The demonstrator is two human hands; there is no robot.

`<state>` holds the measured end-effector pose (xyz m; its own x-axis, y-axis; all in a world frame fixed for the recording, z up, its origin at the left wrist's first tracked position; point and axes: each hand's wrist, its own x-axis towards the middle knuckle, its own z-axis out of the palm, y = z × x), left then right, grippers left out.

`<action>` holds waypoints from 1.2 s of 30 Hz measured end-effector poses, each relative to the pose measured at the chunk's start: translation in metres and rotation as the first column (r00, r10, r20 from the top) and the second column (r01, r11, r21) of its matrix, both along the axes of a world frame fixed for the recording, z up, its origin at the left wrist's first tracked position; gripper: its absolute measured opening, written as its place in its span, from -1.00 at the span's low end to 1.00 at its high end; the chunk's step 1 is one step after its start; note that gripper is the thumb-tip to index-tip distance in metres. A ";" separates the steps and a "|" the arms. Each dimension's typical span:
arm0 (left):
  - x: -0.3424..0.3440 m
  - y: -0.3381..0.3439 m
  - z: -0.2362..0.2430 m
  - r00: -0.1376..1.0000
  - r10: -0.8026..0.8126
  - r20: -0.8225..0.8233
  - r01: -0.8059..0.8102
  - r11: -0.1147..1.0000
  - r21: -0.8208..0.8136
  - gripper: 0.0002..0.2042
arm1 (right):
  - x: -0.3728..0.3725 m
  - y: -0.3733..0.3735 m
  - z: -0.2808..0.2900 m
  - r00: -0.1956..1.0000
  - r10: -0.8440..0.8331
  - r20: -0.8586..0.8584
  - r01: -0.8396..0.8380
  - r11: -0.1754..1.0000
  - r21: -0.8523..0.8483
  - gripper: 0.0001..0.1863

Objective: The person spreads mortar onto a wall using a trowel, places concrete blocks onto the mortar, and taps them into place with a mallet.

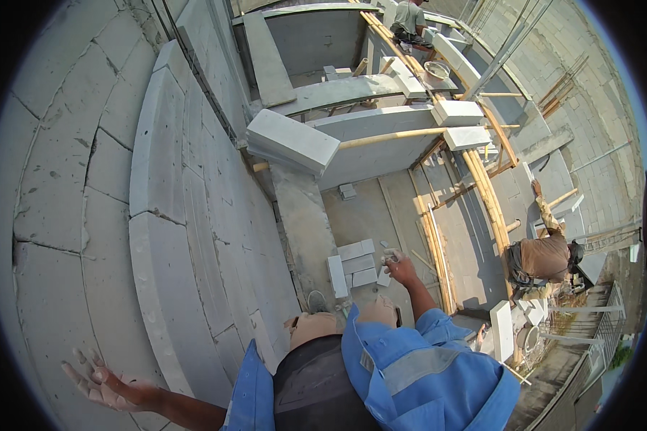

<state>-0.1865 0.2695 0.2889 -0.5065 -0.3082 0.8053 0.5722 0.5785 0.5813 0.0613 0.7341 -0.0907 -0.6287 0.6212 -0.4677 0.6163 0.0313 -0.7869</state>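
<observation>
My left hand (111, 384), dusty white, is open with its fingers spread beside the grey block wall (169, 269) at the left. Whether it touches the wall I cannot tell. My right hand (399, 266) hangs ahead of my body, its whitened fingers loosely bent and apart, with nothing visible in them. Past it, lower down, lie several pale blocks (356, 250), partly behind the hand. One shoe of mine (316, 301) rests on the grey plank (302, 208).
A large white block (293, 138) sits tilted ahead, beside the wall. Bamboo poles (485, 194) run along the right, near more white blocks (459, 113). One person (543, 258) bends over at the right; another (410, 21) sits at the far end. A bucket (436, 70) stands near the latter.
</observation>
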 end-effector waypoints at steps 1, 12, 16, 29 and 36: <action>-0.018 0.026 -0.007 0.993 -0.083 0.079 0.083 0.997 0.004 -0.46 | -0.003 0.008 -0.004 1.000 -0.024 -0.004 0.024 1.000 -0.003 -0.64; -0.182 0.217 -0.144 0.477 -0.554 0.682 0.555 0.792 0.255 -0.45 | 0.065 0.006 -0.101 0.834 -0.314 0.454 0.455 0.857 -0.241 -0.80; -0.254 0.267 -0.172 0.443 -0.436 0.783 0.568 0.813 0.130 -0.45 | 0.012 0.041 -0.134 0.718 -0.423 0.552 0.636 0.722 -0.273 -0.76; -0.451 0.376 -0.364 0.090 0.099 0.991 0.685 0.717 -0.133 -0.45 | -0.419 0.223 -0.171 0.962 -0.240 0.128 0.269 0.911 -0.313 -0.72; -0.578 0.445 -0.499 -0.081 0.168 0.983 0.807 0.590 -0.034 -0.45 | -0.490 0.223 -0.284 0.842 -0.120 0.525 0.200 0.975 -0.099 -0.46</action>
<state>-0.7640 0.7144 -0.2104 -0.6790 0.3692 -0.6345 0.0799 0.8964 0.4361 -0.4283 0.9571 -0.3743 -0.1712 0.5924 -0.7873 0.9191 -0.1918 -0.3442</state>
